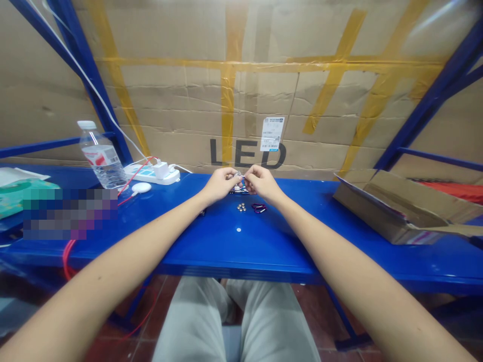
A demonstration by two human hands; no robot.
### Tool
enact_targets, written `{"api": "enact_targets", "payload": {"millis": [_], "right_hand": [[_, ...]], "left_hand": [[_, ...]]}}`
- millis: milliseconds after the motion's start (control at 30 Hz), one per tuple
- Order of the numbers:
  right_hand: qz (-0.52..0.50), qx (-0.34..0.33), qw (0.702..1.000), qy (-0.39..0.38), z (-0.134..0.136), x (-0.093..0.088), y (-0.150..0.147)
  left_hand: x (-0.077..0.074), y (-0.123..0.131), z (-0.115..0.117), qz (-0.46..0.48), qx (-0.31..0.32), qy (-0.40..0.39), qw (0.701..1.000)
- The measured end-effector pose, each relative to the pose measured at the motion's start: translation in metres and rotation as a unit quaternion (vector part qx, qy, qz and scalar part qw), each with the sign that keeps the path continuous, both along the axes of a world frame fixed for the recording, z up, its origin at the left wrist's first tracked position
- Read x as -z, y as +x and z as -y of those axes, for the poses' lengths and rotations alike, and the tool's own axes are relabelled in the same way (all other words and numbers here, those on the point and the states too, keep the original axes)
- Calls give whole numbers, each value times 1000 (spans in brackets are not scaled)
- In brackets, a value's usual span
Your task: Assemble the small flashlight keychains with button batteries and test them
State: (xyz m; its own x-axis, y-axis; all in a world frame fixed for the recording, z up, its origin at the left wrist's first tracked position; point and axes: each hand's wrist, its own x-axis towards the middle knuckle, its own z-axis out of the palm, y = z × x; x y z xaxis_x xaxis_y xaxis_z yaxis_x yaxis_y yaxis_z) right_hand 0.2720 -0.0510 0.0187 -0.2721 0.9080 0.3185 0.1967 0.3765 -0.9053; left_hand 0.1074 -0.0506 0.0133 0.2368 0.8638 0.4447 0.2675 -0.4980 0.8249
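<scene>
An apparently unfinished metallic piece [239, 174] is being pinched by left hand [223, 182] and right hand [261, 182], silvery discs [243, 205] being left untouched.

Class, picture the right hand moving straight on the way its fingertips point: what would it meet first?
The right hand would probably first meet the small shiny piece at the fingertips of the left hand, then that hand itself; depth there is unclear.

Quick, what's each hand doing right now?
Left hand: closed, holding a small shiny piece.
Right hand: closed, pinching close beside it; what it holds is too small to tell.
</scene>
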Motion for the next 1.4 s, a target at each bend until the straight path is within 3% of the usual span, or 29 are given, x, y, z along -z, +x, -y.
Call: {"api": "enact_targets", "payload": {"millis": [167, 333, 433, 567, 900, 1100, 1233, 1333, 1400], "right_hand": [[14, 19, 999, 28, -5, 4, 0], [69, 58, 988, 124, -12, 7, 4], [125, 81, 972, 181, -11, 5, 7], [210, 90, 946, 229, -4, 1, 10], [311, 72, 909, 268, 1, -1, 10], [249, 106, 935, 228, -2, -1, 11], [122, 53, 984, 120, -12, 7, 12], [29, 7, 999, 16, -19, 9, 11], [-2, -1, 1000, 13, -22, 8, 12]], "left_hand": [[1, -1, -1, -18, 4, 12, 1000], [-2, -7, 0, -69, -21, 82, 994], [-7, -10, 2, -155, -57, 173, 971], [-12, -14, 4, -240, -58, 246, 937], [-6, -14, 0, -300, -40, 316, 899], [-5, -14, -3, -252, -76, 277, 924], [-5, -15, -6, -158, -88, 211, 961], [-4, -14, -7, -52, -39, 166, 984], [-5, -12, -6, 0, 6, 146, 989]]}}
